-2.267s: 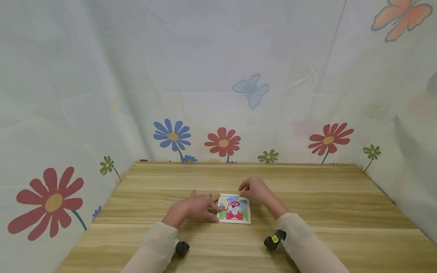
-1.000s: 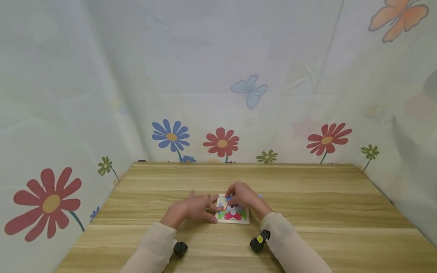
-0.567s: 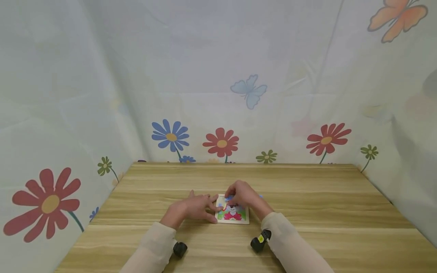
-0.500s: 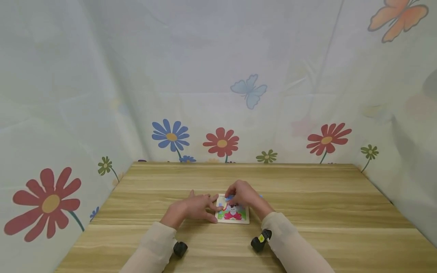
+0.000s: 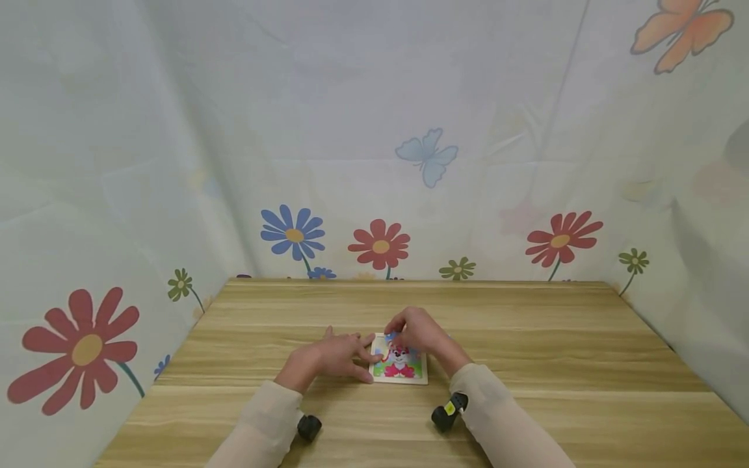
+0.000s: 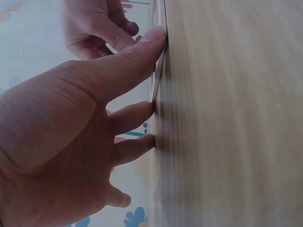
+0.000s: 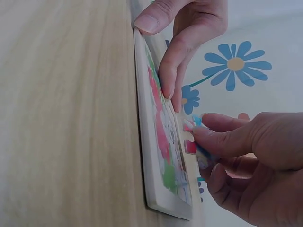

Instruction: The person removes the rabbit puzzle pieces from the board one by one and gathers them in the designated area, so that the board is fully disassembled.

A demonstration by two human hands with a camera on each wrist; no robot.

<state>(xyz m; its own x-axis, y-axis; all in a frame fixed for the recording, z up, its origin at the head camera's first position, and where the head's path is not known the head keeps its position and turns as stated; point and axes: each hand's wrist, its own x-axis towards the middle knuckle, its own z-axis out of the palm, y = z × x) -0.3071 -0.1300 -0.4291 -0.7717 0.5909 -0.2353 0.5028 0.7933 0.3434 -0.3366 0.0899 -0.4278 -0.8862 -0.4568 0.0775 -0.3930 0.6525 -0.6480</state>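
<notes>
A square wooden jigsaw puzzle (image 5: pixel 401 371) with a pink-and-white cartoon animal lies flat in its pale frame on the table. At its left side is my left hand (image 5: pixel 336 355), fingers spread; in the right wrist view its thumb (image 7: pixel 147 22) touches the near corner and other fingertips rest on the picture. My right hand (image 5: pixel 417 330) is over the puzzle's upper part. Between its thumb and fingers it pinches a puzzle piece (image 7: pixel 190 146) with red and blue on it, tilted up from the board. The fingers partly hide the piece. The left wrist view shows the left hand (image 6: pixel 71 118) from the palm side.
The wood-grain table (image 5: pixel 526 364) extends around the puzzle on all sides. Behind it and at both sides hangs a white cloth (image 5: pixel 328 130) printed with flowers and butterflies. A black wrist camera (image 5: pixel 309 428) is worn at each cuff.
My right hand has moved left from the puzzle's upper right corner to over its upper part. In the last second it has lifted only slightly. The left hand has stayed in place.
</notes>
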